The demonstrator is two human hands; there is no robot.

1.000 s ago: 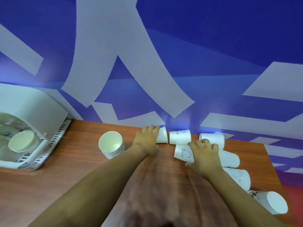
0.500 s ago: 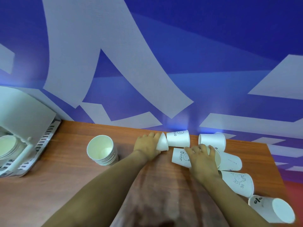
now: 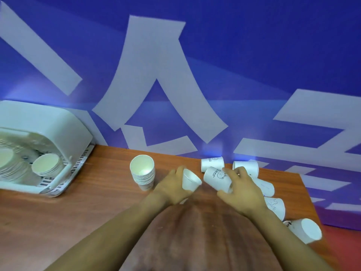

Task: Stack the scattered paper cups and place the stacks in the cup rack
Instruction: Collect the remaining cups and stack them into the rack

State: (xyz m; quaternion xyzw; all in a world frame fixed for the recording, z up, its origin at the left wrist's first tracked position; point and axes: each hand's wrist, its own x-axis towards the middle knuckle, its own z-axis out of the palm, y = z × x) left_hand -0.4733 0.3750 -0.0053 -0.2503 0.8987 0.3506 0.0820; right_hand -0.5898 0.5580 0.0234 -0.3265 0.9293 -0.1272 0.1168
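Note:
My left hand (image 3: 172, 185) grips a plain white paper cup (image 3: 190, 179), lifted off the table with its base pointing right. Close beside it, my right hand (image 3: 242, 189) holds a cup marked "Bear" (image 3: 217, 178), tilted with its base toward the left-hand cup. A stack of upright cups (image 3: 143, 173) stands left of my left hand. Several loose cups lie on their sides at the right: one (image 3: 213, 163) by the wall, one (image 3: 247, 168) next to it, one (image 3: 264, 187), one (image 3: 275, 207) and one (image 3: 305, 230) near the table's right edge. The white cup rack (image 3: 58, 132) sits far left with cup stacks (image 3: 46, 166) in it.
The wooden table (image 3: 88, 208) ends at its right edge near the last loose cup, with red floor beyond. A blue wall with white shapes rises right behind the table. My torso covers the near middle of the table.
Both hands closed round their cups and lifted them off the table, bringing them toward each other. The camera view swung left, showing more of the rack.

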